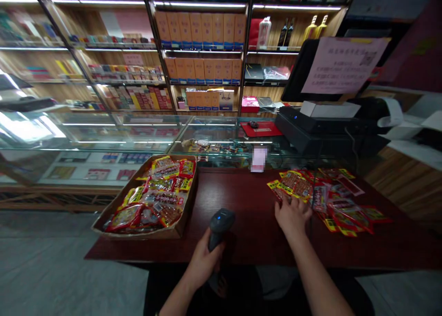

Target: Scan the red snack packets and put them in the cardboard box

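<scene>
My left hand (206, 261) is wrapped round the handle of a dark barcode scanner (221, 221), whose head shows a small blue light above the table's near edge. My right hand (293, 217) is at the near edge of a red and yellow snack packet (295, 183), its fingers bent on the packet's edge; their undersides are hidden. Right beside that hand, more flat snack packets (345, 205) lie in a loose pile. To the left, an open cardboard box (188, 215) is filled with similar shiny packets (162, 185).
The dark red wooden table (228, 192) meets a glass display counter (214, 127). At the back right stand a monitor (299, 72) with a paper sheet (345, 65) on it and a black cash drawer (321, 134). Lit shelves (203, 54) of boxes and bottles line the wall.
</scene>
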`<state>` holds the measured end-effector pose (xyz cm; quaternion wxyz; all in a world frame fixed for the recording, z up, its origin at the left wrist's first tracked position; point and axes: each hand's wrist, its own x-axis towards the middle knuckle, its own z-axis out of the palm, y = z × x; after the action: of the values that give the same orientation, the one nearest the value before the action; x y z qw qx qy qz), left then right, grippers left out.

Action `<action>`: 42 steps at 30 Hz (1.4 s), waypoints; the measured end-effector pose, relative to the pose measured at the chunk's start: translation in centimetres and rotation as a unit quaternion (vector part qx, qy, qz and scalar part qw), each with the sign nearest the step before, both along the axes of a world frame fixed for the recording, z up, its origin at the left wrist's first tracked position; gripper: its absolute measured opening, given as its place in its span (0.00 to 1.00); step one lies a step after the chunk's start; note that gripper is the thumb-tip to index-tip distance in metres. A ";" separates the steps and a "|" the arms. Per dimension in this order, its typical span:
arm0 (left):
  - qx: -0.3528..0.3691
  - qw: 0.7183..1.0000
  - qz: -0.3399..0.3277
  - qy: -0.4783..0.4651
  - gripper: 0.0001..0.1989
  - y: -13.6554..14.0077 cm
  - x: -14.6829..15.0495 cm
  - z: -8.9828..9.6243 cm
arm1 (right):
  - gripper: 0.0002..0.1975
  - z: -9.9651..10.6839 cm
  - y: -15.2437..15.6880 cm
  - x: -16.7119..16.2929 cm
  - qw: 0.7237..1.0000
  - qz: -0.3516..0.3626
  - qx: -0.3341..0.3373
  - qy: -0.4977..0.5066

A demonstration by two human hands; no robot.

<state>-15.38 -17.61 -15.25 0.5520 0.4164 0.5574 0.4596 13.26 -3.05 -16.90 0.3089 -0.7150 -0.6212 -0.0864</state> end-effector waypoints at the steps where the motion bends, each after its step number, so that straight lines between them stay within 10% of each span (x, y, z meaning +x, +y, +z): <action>1: 0.000 1.000 0.001 -0.001 0.28 0.0 0.0 0.1 | 0.16 -0.9 -1.0 -0.1 0.999 0.027 0.000 -0.023; 6: -0.003 1.000 -0.001 0.012 0.28 -0.1 0.3 0.4 | 0.15 -2.9 -4.3 -3.5 0.982 0.179 -0.053 0.009; 17: -0.010 0.998 -0.057 0.040 0.34 -0.4 -0.1 0.8 | 0.31 -3.1 -2.7 -3.1 0.966 0.191 -0.050 0.165; 34: 0.054 0.990 -0.105 0.071 0.12 -0.9 -0.6 1.1 | 0.22 -2.6 -3.8 -5.9 0.924 0.299 -0.017 0.238; 42: 0.026 0.998 -0.054 0.026 0.17 -1.2 -0.2 0.6 | 0.21 -0.9 -2.3 -6.4 0.891 0.276 -0.053 0.355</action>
<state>-15.60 -18.84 -14.60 0.5501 0.4720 0.5363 0.4325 6.87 -5.34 -17.81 0.4820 -0.5127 -0.6461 0.2955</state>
